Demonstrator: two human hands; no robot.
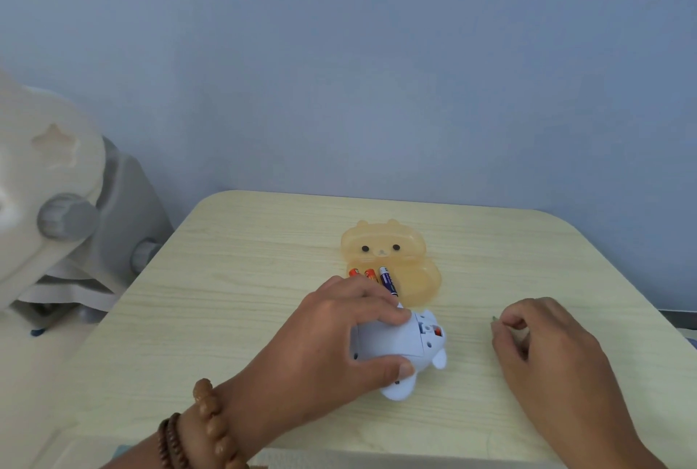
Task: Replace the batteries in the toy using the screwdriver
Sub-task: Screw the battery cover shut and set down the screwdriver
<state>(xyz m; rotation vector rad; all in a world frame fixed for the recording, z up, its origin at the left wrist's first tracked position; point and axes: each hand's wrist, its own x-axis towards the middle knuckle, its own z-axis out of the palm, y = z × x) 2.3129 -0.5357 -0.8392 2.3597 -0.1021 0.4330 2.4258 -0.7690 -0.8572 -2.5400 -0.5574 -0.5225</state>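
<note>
Table (234, 280): pale wood grain, cream-yellow. Wall (377, 53): flat grey-blue. Toy (411, 351): light lavender-blue, small orange spot near its top. Case (381, 248): translucent amber, two black dot eyes. Batteries (371, 276): two orange, one dark purple with white. Bracelets (203, 427): brown beads, one lighter, one darker.

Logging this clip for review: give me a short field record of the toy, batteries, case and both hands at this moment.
toy: pale blue toy, lying on the table
left hand: gripping the toy
right hand: curled on the table, pinching something small, unclear what
batteries: three, in the orange case
orange case: bear-shaped, behind the toy
screwdriver: not clearly visible
</note>
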